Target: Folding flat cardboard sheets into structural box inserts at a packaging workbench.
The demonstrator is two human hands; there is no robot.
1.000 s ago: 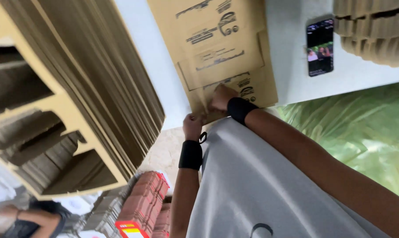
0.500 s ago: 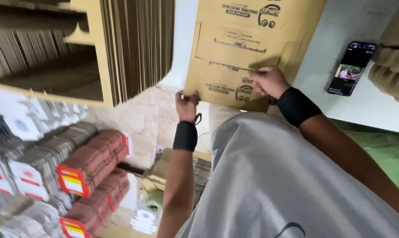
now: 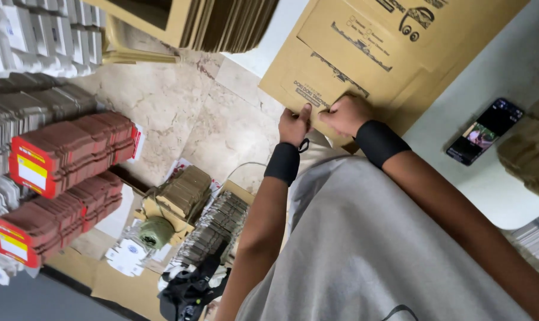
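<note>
A flat brown cardboard box blank (image 3: 376,53) with dark printing lies on the white table (image 3: 507,71) in the head view. My left hand (image 3: 294,123) pinches its near corner, thumb on top. My right hand (image 3: 345,114) is closed on the same near edge just beside it. Both wrists wear black bands. My grey shirt fills the lower right of the view.
A phone (image 3: 485,132) with a lit screen lies on the table to the right. Bundles of flat red cartons (image 3: 61,157) and white cartons (image 3: 43,35) are stacked on the left. Upright cardboard sheets (image 3: 234,24) stand at the top. A green twine roll (image 3: 155,230) sits on the floor.
The view has swung left and down, showing more floor and carton stacks. Both hands have stayed on the cardboard's near edge and come closer together.
</note>
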